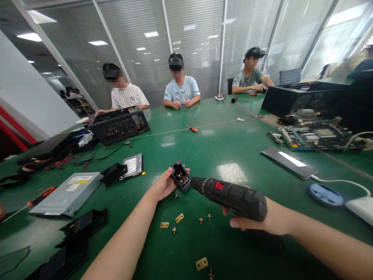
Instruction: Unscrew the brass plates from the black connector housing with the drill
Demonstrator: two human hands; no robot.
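A: What do the hands hold?

B: The left hand [164, 186] grasps a small black plastic block with brass contacts inside [180, 176], lifted a little above the green bench [233, 147]. The right hand [247, 221] is clenched around a black electric screwdriver with a red switch [233, 196], and its tip touches the side of the block.

A: What lies around them?

B: Just under the hands, small brass plates [180, 218] and brass screws [201, 220] are scattered on the bench. One more brass plate [202, 263] lies nearer to the person. To the left of the left hand lie a grey metal drive [67, 193] and a silver hard disk [132, 165]. To the right of the right hand lie a dark phone [288, 162] and a round blue disc [325, 194] with a white cable [344, 181].

A: Is something in the way?

B: Between the two hands nothing stands. Far behind them, three other people [180, 87] sit at the bench, and an orange-handled screwdriver [192, 128] lies well apart from the hands.
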